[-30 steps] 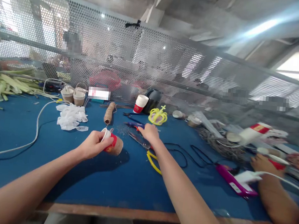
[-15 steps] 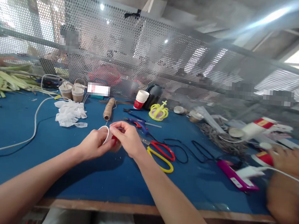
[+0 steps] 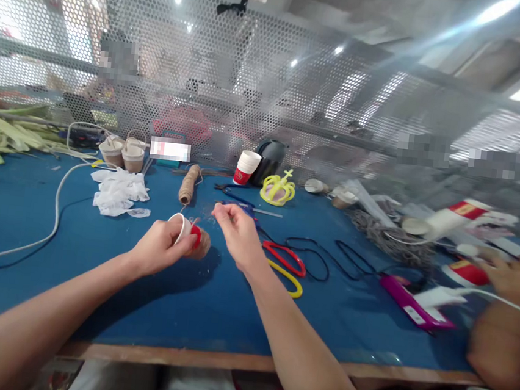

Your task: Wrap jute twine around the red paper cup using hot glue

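My left hand (image 3: 159, 243) is closed around a red and white paper cup (image 3: 196, 236), tipped on its side with the white rim toward the left. Brown twine (image 3: 203, 246) is wound about the cup's base, and a strand runs from near it toward a twine spool (image 3: 189, 185) just beyond. Apart from the cup, my right hand (image 3: 239, 235) is raised to its right with thumb and fingertips pinched together. Whatever lies in that pinch is too small to make out. Scissors (image 3: 285, 259) with red and yellow handles and a partly hidden blue glue gun (image 3: 250, 211) lie by the right hand.
Crumpled white gloves (image 3: 120, 191), two twine-covered cups (image 3: 132, 155), stacked paper cups (image 3: 246, 168) and a yellow crown-shaped piece (image 3: 278, 189) stand toward the back. A purple power strip (image 3: 415, 305) lies right, near a co-worker's hand (image 3: 512, 277). Cables cross the blue table (image 3: 147, 313).
My right hand has moved off the cup, to the right and slightly up, still pinched. The left hand keeps hold of the cup, whose twine-wound base now shows more.
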Demonstrator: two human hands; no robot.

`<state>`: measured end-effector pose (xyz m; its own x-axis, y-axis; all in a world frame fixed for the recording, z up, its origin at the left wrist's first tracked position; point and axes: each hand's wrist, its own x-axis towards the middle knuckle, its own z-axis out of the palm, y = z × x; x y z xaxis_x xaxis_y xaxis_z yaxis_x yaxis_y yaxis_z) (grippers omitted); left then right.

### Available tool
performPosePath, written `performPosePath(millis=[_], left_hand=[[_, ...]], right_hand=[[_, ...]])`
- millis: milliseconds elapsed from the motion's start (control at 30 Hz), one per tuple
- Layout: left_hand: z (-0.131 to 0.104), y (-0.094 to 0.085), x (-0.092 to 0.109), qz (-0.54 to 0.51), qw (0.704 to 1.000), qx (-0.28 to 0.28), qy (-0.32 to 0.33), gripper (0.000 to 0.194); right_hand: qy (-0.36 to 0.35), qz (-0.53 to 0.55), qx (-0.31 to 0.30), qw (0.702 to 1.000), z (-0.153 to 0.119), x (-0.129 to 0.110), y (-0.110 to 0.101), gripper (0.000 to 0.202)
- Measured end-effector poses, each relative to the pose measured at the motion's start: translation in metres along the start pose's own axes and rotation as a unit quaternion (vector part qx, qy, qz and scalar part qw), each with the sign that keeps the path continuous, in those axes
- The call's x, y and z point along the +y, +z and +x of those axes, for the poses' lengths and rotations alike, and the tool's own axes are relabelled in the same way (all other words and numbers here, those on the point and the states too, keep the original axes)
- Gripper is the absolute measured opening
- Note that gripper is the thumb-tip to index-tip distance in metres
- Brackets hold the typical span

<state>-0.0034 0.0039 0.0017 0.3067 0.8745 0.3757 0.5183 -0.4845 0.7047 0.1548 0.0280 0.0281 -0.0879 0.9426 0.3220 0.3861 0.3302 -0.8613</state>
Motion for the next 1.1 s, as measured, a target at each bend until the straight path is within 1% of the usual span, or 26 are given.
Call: performPosePath(millis=[33,100,167,233,267,333,400,500,600,700,867,1100], left_hand=[[0.0,0.0,0.0,0.003,1.0,0.002,-0.007,0.032],[0.0,0.0,-0.001,0.013,1.0,0.0,-0.009,0.033],[0.0,0.001,-0.001,0.022,1.0,-0.018,0.014,0.033],[-0.001,0.001,-0.002,0.027,0.998,-0.035,0.042,0.032],[-0.001,0.002,-0.002,0.026,0.998,-0.04,0.049,0.032],[-0.001,0.002,-0.003,0.008,0.999,-0.042,0.033,0.03],[0.0,0.002,-0.004,-0.021,0.999,-0.043,-0.004,0.032],[0.003,0.0,-0.004,-0.111,0.99,-0.049,-0.067,0.037],[0.005,-0.002,-0.002,-0.241,0.958,-0.05,-0.146,0.037],[0.005,-0.003,0.002,-0.306,0.932,-0.049,-0.187,0.038],[0.004,-0.002,0.004,-0.34,0.918,-0.041,-0.199,0.037],[0.002,-0.002,0.005,-0.354,0.916,-0.045,-0.184,0.036]], right_hand=[[-0.003,-0.014,-0.008,1.0,0.0,-0.001,-0.001,0.036],[-0.015,-0.02,-0.06,0.998,-0.001,-0.003,0.001,0.037],[-0.026,0.002,-0.108,0.994,-0.004,-0.005,0.006,0.029],[-0.013,0.039,-0.121,0.992,-0.007,-0.005,0.012,0.021],[0.001,0.062,-0.117,0.991,-0.008,-0.004,0.015,0.02],[0.031,0.113,-0.106,0.987,-0.01,-0.003,0.018,0.016],[0.053,0.163,-0.093,0.981,-0.01,-0.003,0.017,0.014],[0.067,0.211,-0.052,0.974,-0.006,-0.003,0.012,0.016],[0.065,0.234,-0.03,0.97,-0.002,-0.004,0.006,0.017],[0.062,0.229,-0.029,0.971,-0.001,-0.005,0.004,0.017],[0.052,0.2,-0.022,0.978,-0.002,-0.004,0.005,0.018],[0.059,0.187,-0.027,0.98,-0.002,-0.002,0.007,0.018]])
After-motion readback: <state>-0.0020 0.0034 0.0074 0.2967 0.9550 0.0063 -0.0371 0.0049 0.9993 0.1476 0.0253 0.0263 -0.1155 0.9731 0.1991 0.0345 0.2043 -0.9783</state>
